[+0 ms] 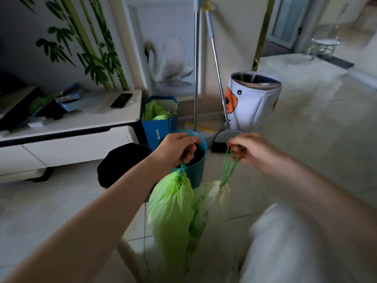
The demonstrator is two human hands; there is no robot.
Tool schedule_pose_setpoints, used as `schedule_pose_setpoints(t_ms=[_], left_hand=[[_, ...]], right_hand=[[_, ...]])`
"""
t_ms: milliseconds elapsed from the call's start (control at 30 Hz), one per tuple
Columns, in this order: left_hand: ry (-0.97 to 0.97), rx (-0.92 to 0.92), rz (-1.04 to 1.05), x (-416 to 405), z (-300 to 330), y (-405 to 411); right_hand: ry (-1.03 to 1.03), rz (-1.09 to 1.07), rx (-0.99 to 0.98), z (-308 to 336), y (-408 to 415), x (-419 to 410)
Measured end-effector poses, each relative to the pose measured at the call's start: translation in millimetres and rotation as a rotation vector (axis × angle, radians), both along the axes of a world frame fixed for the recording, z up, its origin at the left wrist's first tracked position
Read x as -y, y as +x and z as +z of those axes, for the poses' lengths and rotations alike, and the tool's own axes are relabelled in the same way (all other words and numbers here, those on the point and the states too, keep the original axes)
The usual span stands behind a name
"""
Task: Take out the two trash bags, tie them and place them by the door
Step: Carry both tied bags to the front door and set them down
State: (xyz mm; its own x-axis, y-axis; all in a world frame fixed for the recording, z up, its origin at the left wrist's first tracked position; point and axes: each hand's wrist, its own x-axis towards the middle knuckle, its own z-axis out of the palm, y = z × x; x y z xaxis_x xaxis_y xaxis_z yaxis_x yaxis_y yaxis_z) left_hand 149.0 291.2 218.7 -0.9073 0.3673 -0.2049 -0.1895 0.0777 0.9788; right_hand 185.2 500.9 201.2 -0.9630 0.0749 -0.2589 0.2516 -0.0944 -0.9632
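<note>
My left hand grips the blue drawstring of a bright green trash bag, which hangs closed below it over the floor. My right hand pinches the green drawstring loops of a paler, whitish-green trash bag hanging beside the first; the two bags touch. Behind my left hand stands a teal bin, and a black bin stands to its left.
A white low cabinet carrying a phone and clutter fills the left. A blue paper bag with green plastic, a broom and dustpan, and a white fabric basket stand along the wall. Tiled floor stretches right.
</note>
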Motion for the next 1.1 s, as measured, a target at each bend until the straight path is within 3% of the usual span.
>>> schedule_pose_setpoints(t_ms=[300,500,733,900,1033,1100], left_hand=[[0.047,-0.104,-0.183,-120.7,16.0,-37.6],[0.018,-0.044,-0.347,-218.7,7.2,-95.9],[0.035,0.079,-0.435,-331.5,12.0,-137.3],[0.009,0.16,-0.516,-391.0,68.8,-123.3],[-0.065,0.108,-0.617,-431.4,144.0,-106.6],[-0.136,-0.003,-0.68,-450.1,184.1,-98.8]], right_hand=[[0.085,-0.165,-0.063,30.1,-7.7,-78.9],[0.386,-0.19,-0.025,35.9,-49.8,-150.9],[0.622,-0.269,0.302,51.1,-84.5,-265.5],[0.747,-0.421,0.426,113.9,-58.2,-322.1],[0.852,-0.513,0.409,195.0,-22.8,-347.9],[0.919,-0.523,0.412,243.9,-1.4,-357.6]])
